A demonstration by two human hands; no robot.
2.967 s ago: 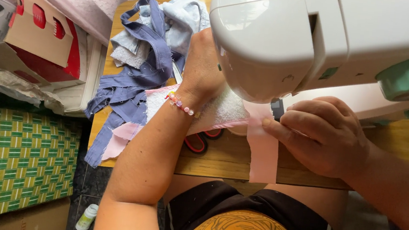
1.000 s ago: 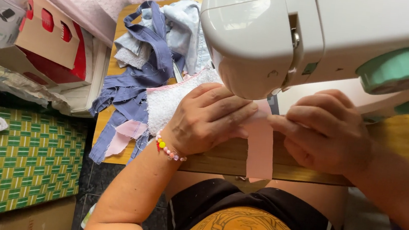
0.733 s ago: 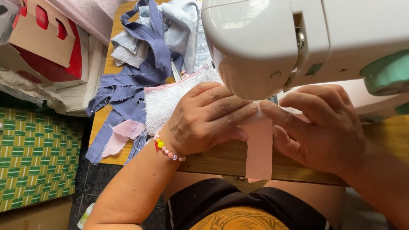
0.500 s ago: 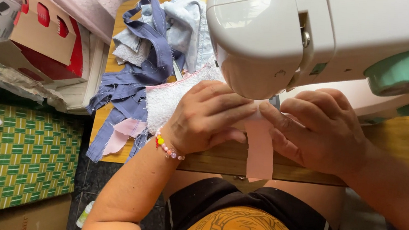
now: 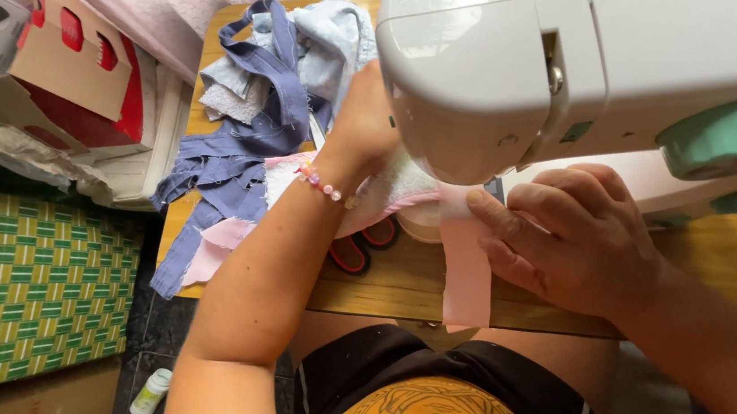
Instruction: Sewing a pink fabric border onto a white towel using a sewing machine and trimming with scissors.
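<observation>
Right hand (image 5: 577, 241) lying spread at centre right, fingertips pressing the pink fabric strip (image 5: 466, 270) onto the wooden table (image 5: 397, 282), left hand (image 5: 364, 117) reaching behind the white sewing machine (image 5: 579, 74), its grip hidden, blue scraps (image 5: 241, 132) piling upper left

One head-worn view looks steeply down, close above the sewing machine (image 5: 579, 74) and wooden counter (image 5: 398, 277) edge.
</observation>
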